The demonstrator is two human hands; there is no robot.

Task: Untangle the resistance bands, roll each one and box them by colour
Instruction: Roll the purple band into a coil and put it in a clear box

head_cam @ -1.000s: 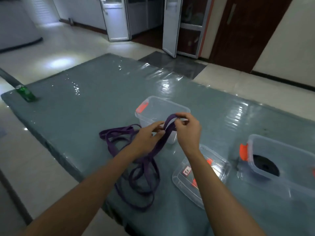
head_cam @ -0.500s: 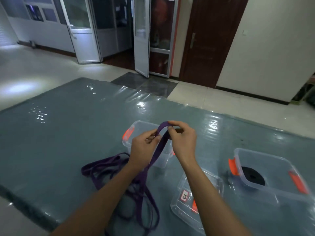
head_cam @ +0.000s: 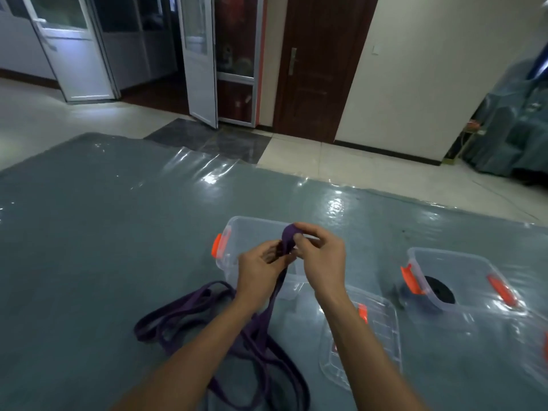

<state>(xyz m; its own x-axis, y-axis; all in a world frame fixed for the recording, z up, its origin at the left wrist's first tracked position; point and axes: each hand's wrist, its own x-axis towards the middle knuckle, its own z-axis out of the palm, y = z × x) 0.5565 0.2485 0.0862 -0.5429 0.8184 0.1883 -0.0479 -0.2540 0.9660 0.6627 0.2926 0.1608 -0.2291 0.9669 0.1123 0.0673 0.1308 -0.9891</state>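
My left hand (head_cam: 261, 271) and right hand (head_cam: 321, 259) are both pinching the purple resistance band (head_cam: 287, 237). Its slack is lying on the table (head_cam: 103, 218).

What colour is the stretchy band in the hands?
Purple. The band shows best in the head view.

matt purple band (head_cam: 268, 318), clear glossy plastic boxes (head_cam: 462, 262) w/ orange clips, shiny film-covered table (head_cam: 118, 232), dark wood door (head_cam: 320, 66)

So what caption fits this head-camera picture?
Left hand and right hand pinch the purple band near a clear box; a black roll sits in a second box.
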